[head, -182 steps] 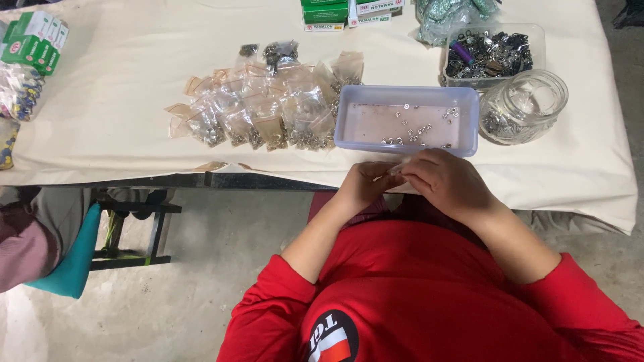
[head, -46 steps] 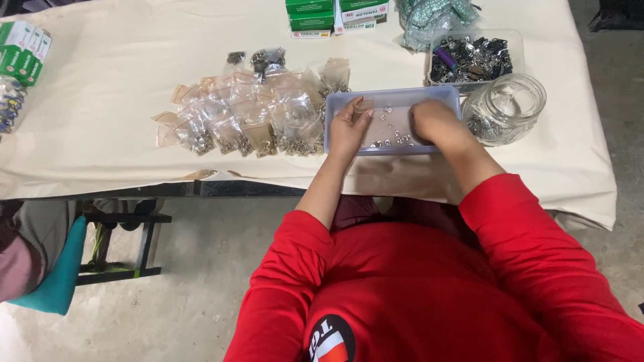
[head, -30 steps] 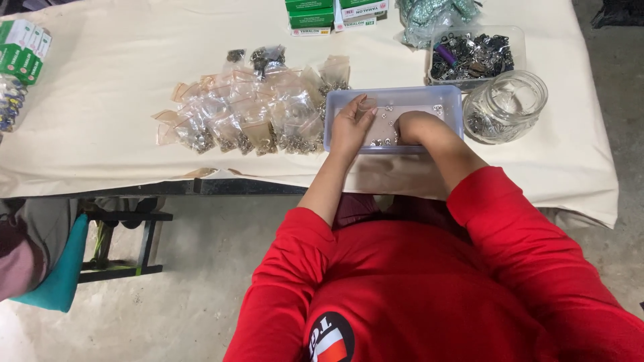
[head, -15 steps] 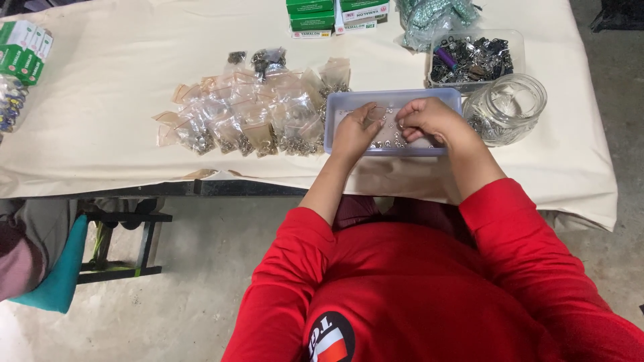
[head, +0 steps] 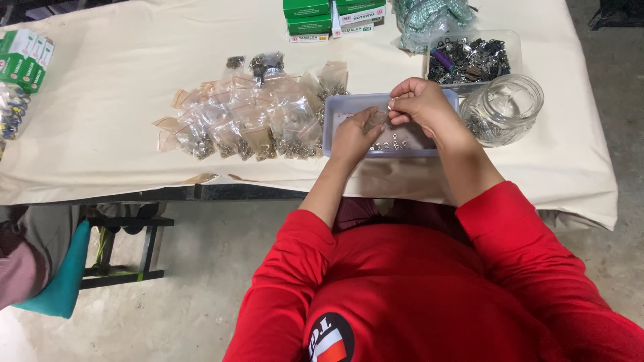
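My left hand [head: 355, 134] and my right hand [head: 419, 104] meet above a pale blue plastic tray [head: 333, 115] that holds several small silver metal parts [head: 392, 143]. The left hand's fingers pinch a small clear plastic bag [head: 378, 118]. My right hand's fingertips are pinched together at the bag's upper edge, on something too small to make out. Both red sleeves reach up from the bottom of the view.
A heap of small clear bags with metal parts [head: 251, 117] lies left of the tray. A glass jar [head: 503, 107] stands to its right, a clear box of dark metal pieces [head: 469, 57] behind it. Green boxes [head: 329, 15] sit at the table's far edge, more [head: 23, 57] at left.
Six seconds ago both hands were together at the table's near edge. They then reached into the tray, and now have lifted slightly, the right hand rising to the small bag in the left.
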